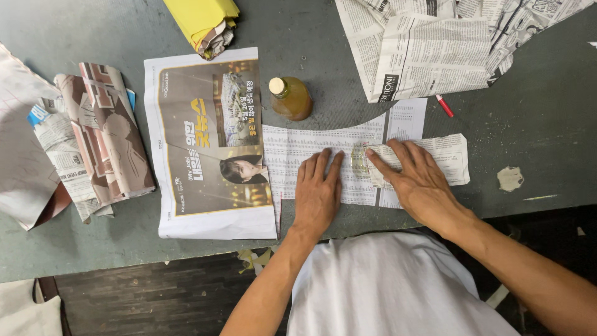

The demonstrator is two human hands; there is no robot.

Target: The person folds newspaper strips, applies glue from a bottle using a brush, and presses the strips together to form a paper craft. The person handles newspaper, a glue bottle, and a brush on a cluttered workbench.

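A sheet of newspaper (323,146) with small printed columns lies flat on the grey-green table (547,124). My left hand (317,190) rests flat on it, fingers apart. My right hand (413,177) presses down on a folded strip of the same paper (451,158), its fingertips at the strip's left end, where a smear of glue (359,160) shows. Neither hand grips anything. A small bottle of amber liquid (291,98) with a pale cap stands just beyond the sheet.
A brown glossy newspaper page (208,143) lies left of my hands. Rolled papers (102,137) sit farther left, a yellow folded bundle (205,22) at the top, loose newspaper sheets (435,50) at top right, and a red pen (444,106) beside them.
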